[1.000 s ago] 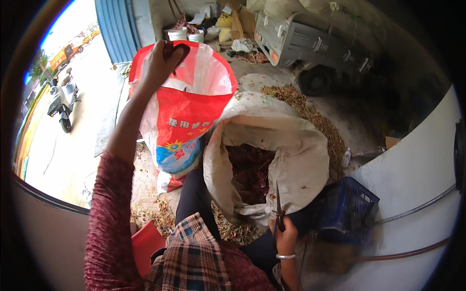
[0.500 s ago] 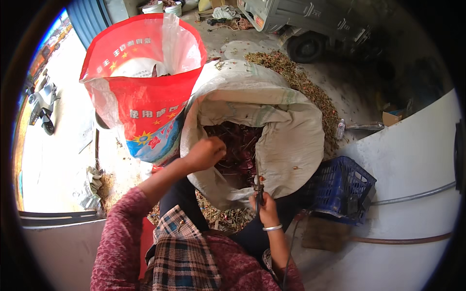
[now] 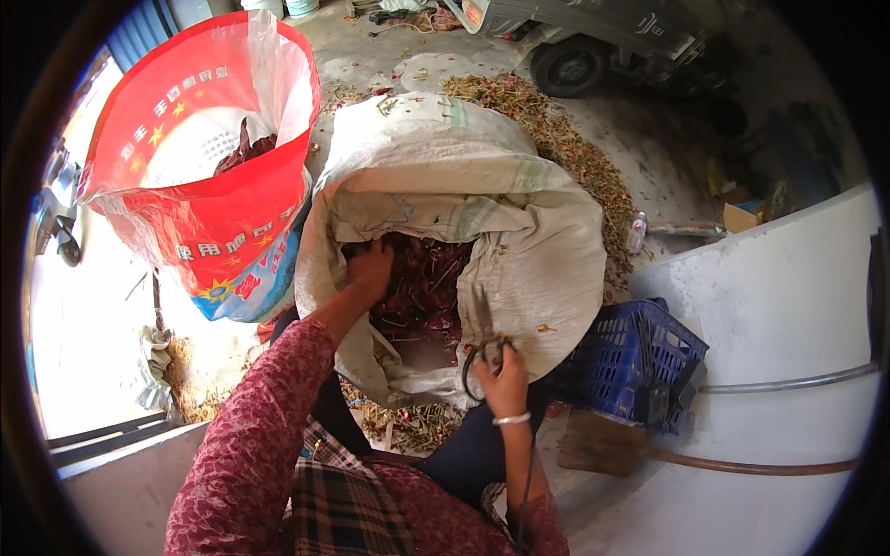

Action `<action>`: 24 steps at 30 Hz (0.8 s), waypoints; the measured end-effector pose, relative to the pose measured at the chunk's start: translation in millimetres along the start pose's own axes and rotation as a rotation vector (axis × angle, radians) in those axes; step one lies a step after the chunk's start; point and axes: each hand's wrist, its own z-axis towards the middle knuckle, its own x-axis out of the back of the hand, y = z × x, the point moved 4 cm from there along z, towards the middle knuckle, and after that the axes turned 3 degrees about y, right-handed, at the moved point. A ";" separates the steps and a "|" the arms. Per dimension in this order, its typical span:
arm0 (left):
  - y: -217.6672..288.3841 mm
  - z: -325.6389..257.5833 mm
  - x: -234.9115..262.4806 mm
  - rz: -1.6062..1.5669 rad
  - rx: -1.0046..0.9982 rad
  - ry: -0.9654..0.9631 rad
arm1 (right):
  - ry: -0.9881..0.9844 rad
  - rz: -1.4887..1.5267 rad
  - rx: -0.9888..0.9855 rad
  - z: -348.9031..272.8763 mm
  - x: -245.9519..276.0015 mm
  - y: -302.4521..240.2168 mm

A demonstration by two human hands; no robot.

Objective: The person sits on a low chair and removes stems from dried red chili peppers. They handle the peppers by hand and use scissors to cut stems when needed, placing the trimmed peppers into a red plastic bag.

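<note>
A big whitish woven sack (image 3: 547,269) stands before me with its rim rolled down. Inside lie dark red dried chillies (image 3: 422,301) with thin pale stems. My left hand (image 3: 371,267) reaches in at the sack's left side, its fingers stretched out against the chillies; the fingertips are partly hidden. Over the sack's near right rim, my right hand (image 3: 505,382) is closed round a small dark hand tool (image 3: 493,354). A black loop curves beside that tool, and a thin dark cord runs down along my right forearm. The tool's exact kind is unclear.
At the left stands an open red-and-blue bag (image 3: 246,208) with some dark red chillies in it. A blue plastic crate (image 3: 640,361) sits right of the sack. Cut stems (image 3: 579,157) litter the floor behind. A grey vehicle's wheel (image 3: 570,67) is at the back.
My left hand has moved from above the sack's opening down into its left side. My right hand has turned the tool, and the view has shifted a little.
</note>
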 end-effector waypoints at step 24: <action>22.6 -109.2 68.2 -2.219 0.300 -0.482 | -0.106 0.523 0.030 1.0 -38.8 -63.3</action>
